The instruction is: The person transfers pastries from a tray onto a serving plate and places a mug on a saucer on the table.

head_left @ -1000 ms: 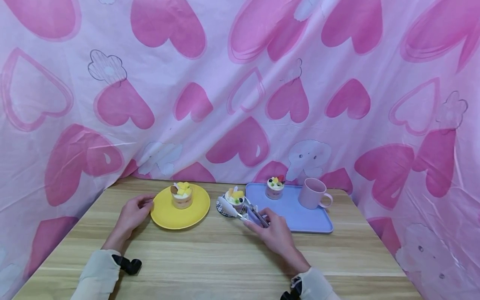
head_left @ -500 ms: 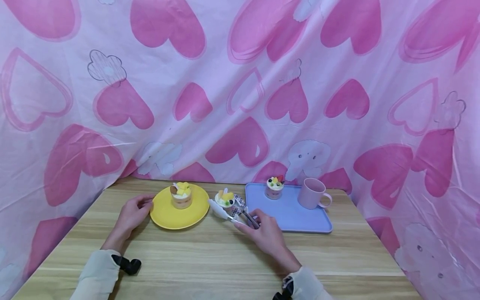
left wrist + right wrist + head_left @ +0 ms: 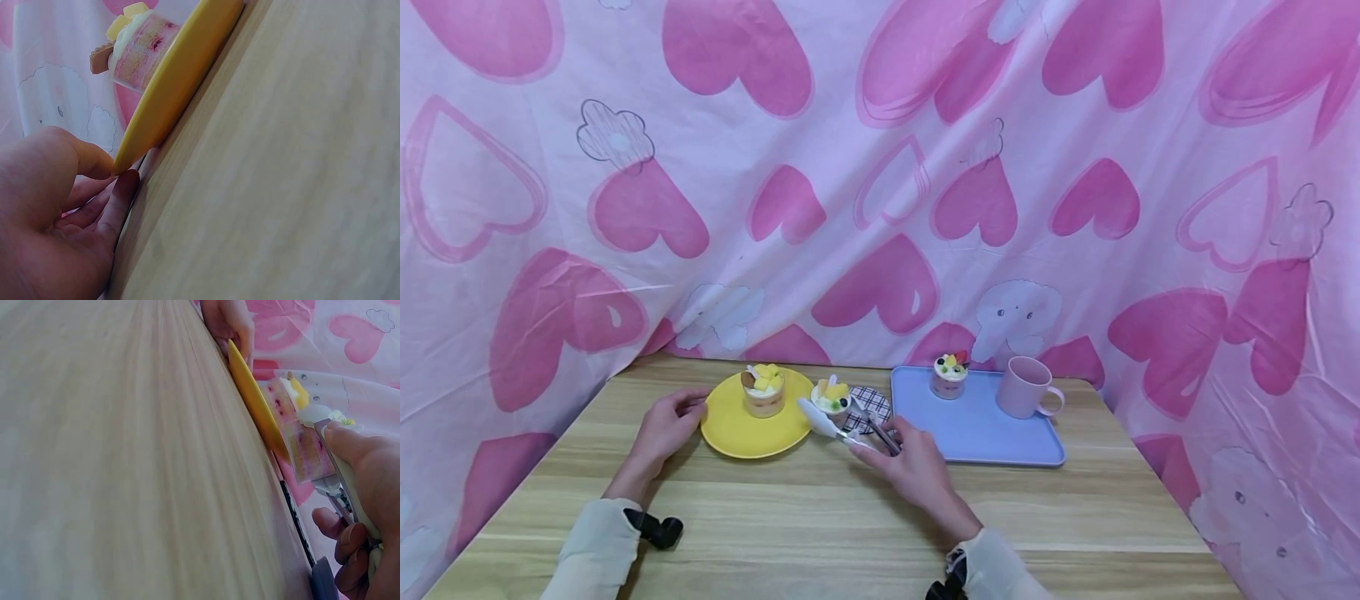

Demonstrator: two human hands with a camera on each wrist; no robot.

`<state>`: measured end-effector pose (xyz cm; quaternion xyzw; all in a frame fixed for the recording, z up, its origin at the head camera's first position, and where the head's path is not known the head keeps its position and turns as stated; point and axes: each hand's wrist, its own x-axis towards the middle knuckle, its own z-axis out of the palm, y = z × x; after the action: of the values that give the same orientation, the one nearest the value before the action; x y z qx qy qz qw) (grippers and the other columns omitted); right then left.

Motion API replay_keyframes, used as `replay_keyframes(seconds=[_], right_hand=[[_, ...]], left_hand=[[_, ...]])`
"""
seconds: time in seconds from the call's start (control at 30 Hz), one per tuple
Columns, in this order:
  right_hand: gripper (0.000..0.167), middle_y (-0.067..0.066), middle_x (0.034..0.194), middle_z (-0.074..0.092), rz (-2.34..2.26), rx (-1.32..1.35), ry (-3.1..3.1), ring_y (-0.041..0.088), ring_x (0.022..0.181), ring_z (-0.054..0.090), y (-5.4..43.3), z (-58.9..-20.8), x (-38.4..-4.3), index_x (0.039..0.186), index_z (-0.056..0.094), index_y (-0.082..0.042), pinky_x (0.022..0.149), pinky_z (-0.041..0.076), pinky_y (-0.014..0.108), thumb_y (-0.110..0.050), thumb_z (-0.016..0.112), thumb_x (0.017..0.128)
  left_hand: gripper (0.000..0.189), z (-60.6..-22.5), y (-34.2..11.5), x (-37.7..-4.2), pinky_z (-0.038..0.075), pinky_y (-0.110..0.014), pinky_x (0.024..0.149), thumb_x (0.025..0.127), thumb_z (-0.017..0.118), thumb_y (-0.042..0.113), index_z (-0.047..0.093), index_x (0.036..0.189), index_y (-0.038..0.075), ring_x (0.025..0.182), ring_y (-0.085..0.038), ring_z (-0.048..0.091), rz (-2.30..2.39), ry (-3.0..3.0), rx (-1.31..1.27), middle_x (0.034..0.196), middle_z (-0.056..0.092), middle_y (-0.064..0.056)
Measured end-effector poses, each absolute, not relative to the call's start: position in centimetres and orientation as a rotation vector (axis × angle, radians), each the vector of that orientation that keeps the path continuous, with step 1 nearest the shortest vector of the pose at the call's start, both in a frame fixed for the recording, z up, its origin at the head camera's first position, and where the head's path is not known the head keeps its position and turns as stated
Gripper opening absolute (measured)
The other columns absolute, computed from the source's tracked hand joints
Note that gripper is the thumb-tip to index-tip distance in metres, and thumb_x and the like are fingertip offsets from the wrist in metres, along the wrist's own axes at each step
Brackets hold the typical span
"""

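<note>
My left hand (image 3: pixel 664 432) pinches the left rim of a yellow plate (image 3: pixel 743 443), thumb on top and a finger beneath, as the left wrist view shows. On that plate stands a clear dessert cup (image 3: pixel 764 403) topped with mango cubes and a biscuit. My right hand (image 3: pixel 916 468) grips a pair of tongs (image 3: pixel 817 418) with white tips. Between the tips a second fruit-topped dessert cup (image 3: pixel 307 455) is held, raised off the table by the plate's right edge. Its base is partly hidden by the tongs in the head view.
A round checked coaster (image 3: pixel 872 408) lies right of the held cup. Beyond it, a blue tray (image 3: pixel 992 446) carries a third dessert cup (image 3: pixel 950 379) and a pink mug (image 3: pixel 1024 388). A pink heart-print curtain (image 3: pixel 880 275) hangs behind the wooden table (image 3: pixel 760 525).
My right hand has moved left with the tongs and the dessert cup, from over the coaster to the plate's right edge, uncovering the coaster. My left hand and the plate stay put.
</note>
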<state>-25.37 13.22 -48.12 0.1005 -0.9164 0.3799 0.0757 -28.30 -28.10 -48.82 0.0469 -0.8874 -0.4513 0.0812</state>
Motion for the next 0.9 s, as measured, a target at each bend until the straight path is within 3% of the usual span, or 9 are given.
replay_keyframes(seconds=[0.33, 0.57, 0.77, 0.9], right_hand=[[0.070, -0.004, 0.086, 0.068, 1.142, 0.328, -2.740, 0.012, 0.071, 0.054, 11.6, -48.4, -25.7, 0.119, 0.069, -0.022, 0.056, 0.042, 0.027, -0.079, 0.079, 0.079], [0.069, -0.006, 0.083, 0.067, 1.170, 0.339, -2.729, 0.011, 0.068, 0.053, 10.6, -48.5, -25.9, 0.120, 0.069, -0.023, 0.056, 0.043, 0.027, -0.077, 0.080, 0.080], [0.067, -0.008, 0.078, 0.064, 1.183, 0.341, -2.722, 0.011, 0.067, 0.055, 10.0, -48.6, -26.1, 0.117, 0.070, -0.022, 0.058, 0.045, 0.027, -0.077, 0.081, 0.080], [0.067, -0.008, 0.079, 0.064, 1.178, 0.348, -2.714, 0.011, 0.069, 0.055, 9.7, -48.6, -26.3, 0.115, 0.070, -0.021, 0.058, 0.045, 0.026, -0.077, 0.081, 0.080]], left_hand=[[0.043, -48.9, -28.0, -28.4, 0.047, -0.011, 0.083, 0.109, 0.058, 0.017, 0.062, 0.146, -0.005, 0.125, -0.039, 0.065, -1.345, -2.655, 0.132, 0.139, 0.067, -0.029], [0.044, -49.0, -27.9, -28.5, 0.054, -0.029, 0.095, 0.109, 0.057, 0.017, 0.061, 0.148, -0.004, 0.127, -0.039, 0.064, -1.351, -2.668, 0.151, 0.141, 0.066, -0.028], [0.044, -48.9, -27.9, -28.4, 0.053, -0.025, 0.093, 0.109, 0.057, 0.017, 0.061, 0.147, -0.004, 0.127, -0.040, 0.064, -1.347, -2.668, 0.147, 0.141, 0.067, -0.029], [0.044, -48.8, -27.9, -28.3, 0.055, -0.030, 0.096, 0.109, 0.057, 0.017, 0.061, 0.147, -0.005, 0.127, -0.040, 0.064, -1.343, -2.671, 0.154, 0.141, 0.066, -0.029]])
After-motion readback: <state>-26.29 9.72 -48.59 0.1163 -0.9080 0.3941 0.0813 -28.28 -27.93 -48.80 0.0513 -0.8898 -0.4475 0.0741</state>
